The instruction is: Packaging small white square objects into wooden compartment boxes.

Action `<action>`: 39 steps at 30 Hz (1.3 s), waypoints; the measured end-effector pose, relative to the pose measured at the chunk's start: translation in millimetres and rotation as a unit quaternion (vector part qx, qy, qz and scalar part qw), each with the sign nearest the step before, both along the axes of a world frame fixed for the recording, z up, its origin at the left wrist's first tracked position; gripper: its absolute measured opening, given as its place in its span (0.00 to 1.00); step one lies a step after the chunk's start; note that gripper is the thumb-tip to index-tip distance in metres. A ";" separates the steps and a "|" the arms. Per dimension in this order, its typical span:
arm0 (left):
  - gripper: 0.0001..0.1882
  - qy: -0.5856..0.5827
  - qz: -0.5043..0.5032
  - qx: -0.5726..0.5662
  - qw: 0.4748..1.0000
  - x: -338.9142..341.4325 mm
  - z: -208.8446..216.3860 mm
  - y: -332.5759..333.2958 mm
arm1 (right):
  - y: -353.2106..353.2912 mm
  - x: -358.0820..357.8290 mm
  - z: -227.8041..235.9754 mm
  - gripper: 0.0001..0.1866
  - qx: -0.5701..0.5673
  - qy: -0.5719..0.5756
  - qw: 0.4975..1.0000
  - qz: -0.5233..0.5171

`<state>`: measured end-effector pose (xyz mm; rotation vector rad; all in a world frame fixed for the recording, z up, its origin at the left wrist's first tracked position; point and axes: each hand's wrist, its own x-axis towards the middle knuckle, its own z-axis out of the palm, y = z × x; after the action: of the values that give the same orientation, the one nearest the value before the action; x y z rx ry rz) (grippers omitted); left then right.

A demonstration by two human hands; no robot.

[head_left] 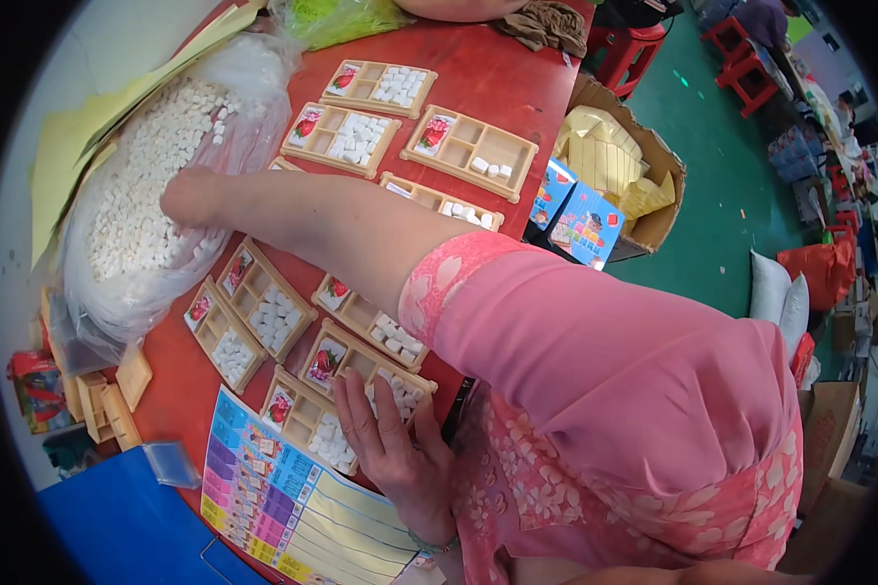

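Observation:
My right arm stretches across to a clear plastic bag (137, 307) heaped with small white cubes (132, 185). My right hand (190, 198) is down among the cubes, its fingers hidden. My left hand (395, 444), fingers spread, lies over the near edge of a wooden compartment tray (303, 426) with white cubes (330, 444) in one section. Another tray (324, 363) adjoins it, partly under the fingertips. Several similar trays stand around, each with a red picture card in a small section. A far-right tray (470, 153) has only a few cubes.
The trays stand on a red table (293, 210). A colourful printed sheet (298, 497) lies near its front edge, beside a small clear plastic box (173, 464). Right of the table are blue printed boxes (585, 224) and a cardboard carton (668, 185) holding yellow material. Red stools (629, 58) stand behind.

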<state>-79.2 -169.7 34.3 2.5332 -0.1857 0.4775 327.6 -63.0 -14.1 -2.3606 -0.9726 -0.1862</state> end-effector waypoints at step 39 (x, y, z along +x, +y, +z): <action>0.44 0.010 -0.059 0.182 0.982 176.7 -31.0 -148.4 | -368.5 -165.6 40.2 0.14 0.174 0.050 0.975 -0.128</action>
<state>97.5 -318.1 3.3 2.8591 -0.4483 0.3995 162.0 -431.5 26.1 -2.1377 -0.5355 -0.3076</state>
